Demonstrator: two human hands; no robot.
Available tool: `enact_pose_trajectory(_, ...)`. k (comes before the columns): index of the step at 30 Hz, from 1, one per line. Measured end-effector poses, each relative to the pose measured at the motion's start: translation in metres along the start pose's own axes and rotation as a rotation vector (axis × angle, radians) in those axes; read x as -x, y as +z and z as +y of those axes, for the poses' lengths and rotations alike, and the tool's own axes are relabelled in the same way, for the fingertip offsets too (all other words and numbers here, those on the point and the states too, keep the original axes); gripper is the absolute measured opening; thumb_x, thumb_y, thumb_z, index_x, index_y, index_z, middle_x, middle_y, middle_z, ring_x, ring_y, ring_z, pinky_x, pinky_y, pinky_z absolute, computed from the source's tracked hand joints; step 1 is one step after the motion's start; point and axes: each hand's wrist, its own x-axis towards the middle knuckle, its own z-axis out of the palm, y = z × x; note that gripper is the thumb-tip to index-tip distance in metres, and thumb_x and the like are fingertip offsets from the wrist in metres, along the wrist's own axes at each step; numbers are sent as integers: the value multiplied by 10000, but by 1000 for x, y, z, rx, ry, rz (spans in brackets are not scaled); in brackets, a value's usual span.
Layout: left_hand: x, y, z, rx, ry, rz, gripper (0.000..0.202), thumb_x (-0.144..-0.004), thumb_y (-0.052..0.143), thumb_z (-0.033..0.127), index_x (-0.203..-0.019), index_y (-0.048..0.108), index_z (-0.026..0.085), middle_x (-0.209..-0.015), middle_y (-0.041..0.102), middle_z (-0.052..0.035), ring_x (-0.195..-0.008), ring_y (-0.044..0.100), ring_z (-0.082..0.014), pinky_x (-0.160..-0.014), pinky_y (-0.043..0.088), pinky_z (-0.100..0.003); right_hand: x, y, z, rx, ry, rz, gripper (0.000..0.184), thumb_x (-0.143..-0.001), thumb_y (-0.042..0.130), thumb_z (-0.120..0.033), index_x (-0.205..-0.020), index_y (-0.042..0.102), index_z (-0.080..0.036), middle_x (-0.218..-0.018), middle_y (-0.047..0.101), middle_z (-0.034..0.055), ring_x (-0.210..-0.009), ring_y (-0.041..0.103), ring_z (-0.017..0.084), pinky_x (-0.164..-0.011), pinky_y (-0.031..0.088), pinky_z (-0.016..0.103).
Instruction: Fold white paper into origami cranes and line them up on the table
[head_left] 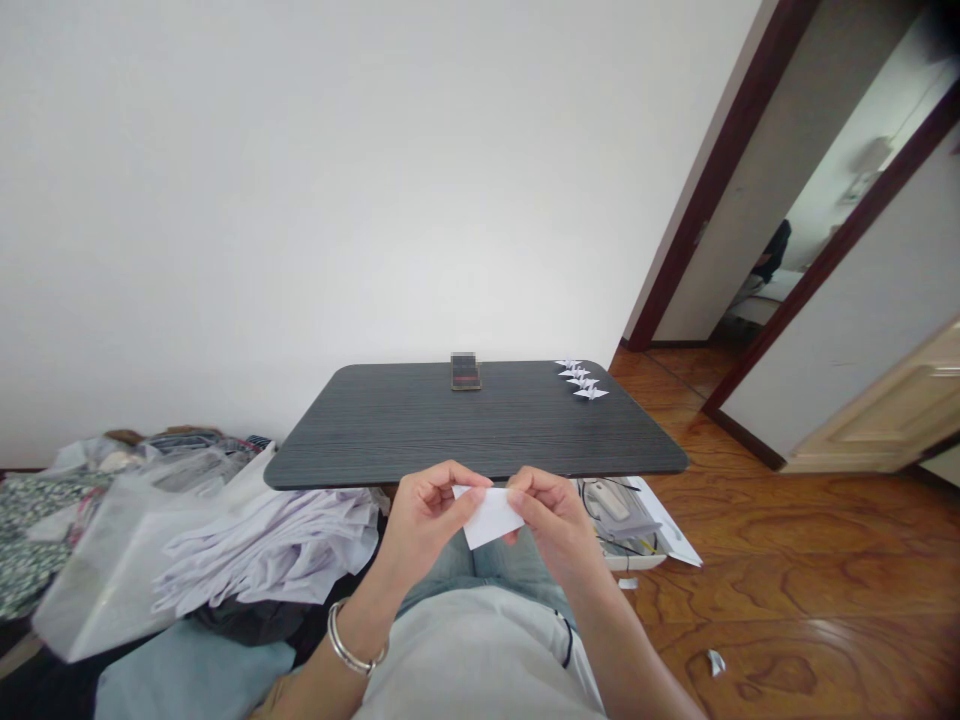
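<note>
Both hands hold a small folded piece of white paper (491, 517) above my lap, just in front of the near edge of the dark table (420, 430). My left hand (424, 520) pinches its left corner with thumb and fingers. My right hand (551, 520) pinches the right side. A silver bangle (349, 645) is on my left wrist. Several folded white paper cranes (581, 378) lie in a row at the table's far right.
A phone (465, 371) lies at the table's far edge. White cloth and bags (247, 545) are piled on the left. A white tray with items (630, 515) sits on the wooden floor at right, with a paper scrap (716, 661) nearby. An open doorway (780, 270) is at right.
</note>
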Motion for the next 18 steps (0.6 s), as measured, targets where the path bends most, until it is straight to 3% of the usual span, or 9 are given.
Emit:
enact_pose_trajectory(12,5,-3,-1,-150,154,44,152,-758,621,287,-781,678,148,-686,670,-32,-555,557,-104,-475,414,-180,2,4,-5,-55,-32,-18,313,-769,598,-455,-623,606,-177,-515,544,-19,-456,507,116,-437,438,224)
enact_pose_trajectory(18,3,-4,-2,-224,220,43,114,-767,614,247,-814,670,160,-706,654,-19,-583,554,-98,-507,427,-172,1,1,-1,56,-61,35,195,-721,676,-355,-662,611,-181,-520,583,-22,-440,525,109,-441,445,212)
